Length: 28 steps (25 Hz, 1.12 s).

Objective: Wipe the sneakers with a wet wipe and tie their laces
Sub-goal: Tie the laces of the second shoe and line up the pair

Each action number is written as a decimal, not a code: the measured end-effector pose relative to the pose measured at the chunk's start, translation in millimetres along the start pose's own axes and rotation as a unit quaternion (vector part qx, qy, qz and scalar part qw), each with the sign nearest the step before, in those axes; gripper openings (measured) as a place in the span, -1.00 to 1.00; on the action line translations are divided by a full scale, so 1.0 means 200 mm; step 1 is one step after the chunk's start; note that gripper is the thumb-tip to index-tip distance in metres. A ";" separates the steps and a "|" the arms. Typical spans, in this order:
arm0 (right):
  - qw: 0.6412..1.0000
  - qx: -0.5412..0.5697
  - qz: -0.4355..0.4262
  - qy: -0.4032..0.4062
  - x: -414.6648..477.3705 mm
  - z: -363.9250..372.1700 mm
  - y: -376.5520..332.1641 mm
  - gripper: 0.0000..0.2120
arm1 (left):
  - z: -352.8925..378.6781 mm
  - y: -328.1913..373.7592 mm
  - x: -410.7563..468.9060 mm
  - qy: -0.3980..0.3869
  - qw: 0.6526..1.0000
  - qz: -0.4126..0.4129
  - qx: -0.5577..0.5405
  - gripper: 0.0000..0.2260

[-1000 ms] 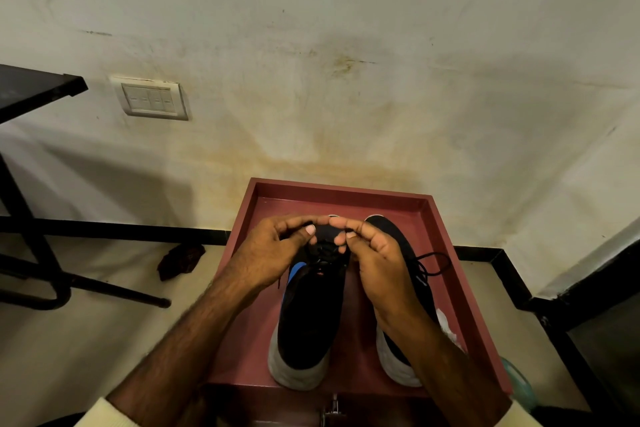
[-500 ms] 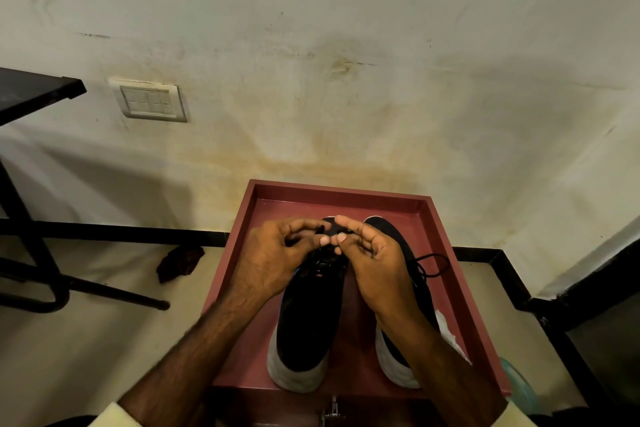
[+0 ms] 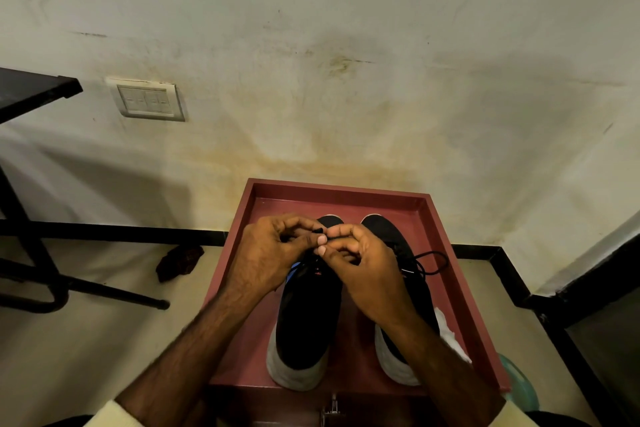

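Observation:
Two black sneakers with white soles stand side by side in a dark red tray (image 3: pixel 446 239), toes toward the wall. Over the left sneaker (image 3: pixel 308 319) my left hand (image 3: pixel 273 253) and my right hand (image 3: pixel 367 270) meet, fingertips almost touching. Both hands pinch that shoe's black lace between curled fingers; the lace itself is mostly hidden by them. The right sneaker (image 3: pixel 412 291) is partly covered by my right forearm, and a loose black lace loop (image 3: pixel 429 263) lies on its right side. A crumpled white wipe (image 3: pixel 450 336) lies beside that shoe's heel.
The tray sits against a stained wall with a switch plate (image 3: pixel 149 100). A dark rag (image 3: pixel 178 260) lies on the floor to the left, near black metal table legs (image 3: pixel 104 291). A green object (image 3: pixel 519 381) shows at the tray's near right corner.
My hands have drawn closer together over the left sneaker's laces, fingers curling in more tightly. The shoes and the tray have stayed in place.

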State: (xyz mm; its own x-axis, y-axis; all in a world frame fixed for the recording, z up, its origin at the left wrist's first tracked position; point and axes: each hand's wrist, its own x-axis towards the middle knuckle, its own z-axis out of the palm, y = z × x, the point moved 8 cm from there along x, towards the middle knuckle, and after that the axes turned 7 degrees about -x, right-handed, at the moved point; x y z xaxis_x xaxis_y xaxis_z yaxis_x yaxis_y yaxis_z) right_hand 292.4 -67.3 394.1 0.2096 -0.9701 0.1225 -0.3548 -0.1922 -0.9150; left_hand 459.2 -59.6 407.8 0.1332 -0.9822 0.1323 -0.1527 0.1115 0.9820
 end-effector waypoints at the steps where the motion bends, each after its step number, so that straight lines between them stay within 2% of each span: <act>1: 1.000 -0.001 -0.008 -0.004 0.00 0.00 -0.01 -0.77 | 0.00 -0.01 0.00 0.002 1.000 -0.011 -0.019 -0.89; 8: 0.994 -0.089 -0.050 0.032 0.02 -0.05 -0.01 -0.90 | 0.00 -0.06 0.00 -0.031 0.992 -0.073 -0.096 -0.89; 11: 1.000 0.001 0.002 -0.023 0.02 0.02 0.04 -0.90 | 0.00 -0.07 0.00 -0.028 0.990 -0.089 -0.108 -0.86; 14: 0.999 0.041 0.022 -0.015 0.03 0.02 0.07 -0.87 | -0.02 -0.09 0.01 -0.018 0.990 -0.103 -0.096 -0.75; 17: 0.995 0.081 0.049 0.002 0.04 0.01 0.09 -0.83 | -0.04 -0.09 0.02 -0.029 0.994 -0.089 -0.051 -0.80; 21: 0.993 0.097 0.059 0.016 0.04 -0.01 0.12 -0.91 | -0.02 -0.05 0.00 -0.055 0.994 -0.075 -0.058 -0.81; 25: 0.995 0.079 0.028 -0.047 0.04 0.04 0.08 -0.83 | -0.01 -0.03 -0.01 -0.070 0.994 -0.066 -0.050 -0.80; 28: 0.998 0.041 0.009 -0.049 0.02 0.04 0.05 -0.79 | 0.00 -0.04 -0.01 -0.081 0.993 -0.068 -0.048 -0.79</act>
State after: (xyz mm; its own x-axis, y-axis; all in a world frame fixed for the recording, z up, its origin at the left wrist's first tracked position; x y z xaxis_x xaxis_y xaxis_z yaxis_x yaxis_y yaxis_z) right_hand 296.5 -72.6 382.4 0.2937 -0.9532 0.0712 -0.2841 -0.1582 -0.9457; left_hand 460.1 -58.1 399.7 -0.0146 -0.9997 -0.0186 -0.0496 -0.0179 0.9986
